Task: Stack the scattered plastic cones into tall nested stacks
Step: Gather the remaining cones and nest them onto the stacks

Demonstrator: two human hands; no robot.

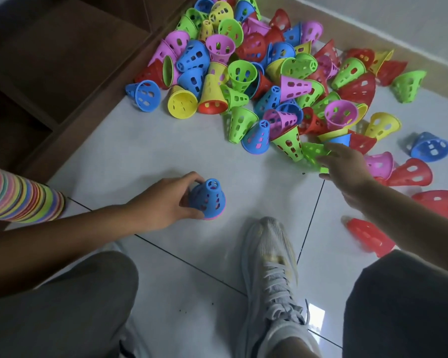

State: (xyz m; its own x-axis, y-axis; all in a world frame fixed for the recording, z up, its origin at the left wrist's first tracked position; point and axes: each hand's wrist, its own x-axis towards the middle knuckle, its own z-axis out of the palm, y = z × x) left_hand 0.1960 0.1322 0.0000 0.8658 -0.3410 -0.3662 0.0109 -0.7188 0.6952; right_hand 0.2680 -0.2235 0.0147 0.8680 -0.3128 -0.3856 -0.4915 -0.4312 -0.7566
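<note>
My left hand (166, 200) grips a short upright stack (209, 200) on the floor tiles, a blue cone on top with a pink rim showing beneath. My right hand (344, 166) reaches into the near edge of the heap and its fingers close on a green cone (314, 152) lying on its side. The big heap of loose cones (256, 73) in red, blue, green, yellow and pink spreads over the floor ahead. A tall nested stack (21, 197) of many colours lies on its side at the far left.
Brown wooden furniture (62, 60) borders the floor on the left. My white sneaker (272, 270) and both knees fill the bottom of the view. Loose red cones (367, 236) lie right of my right arm. A wall skirting (373, 29) runs behind the heap.
</note>
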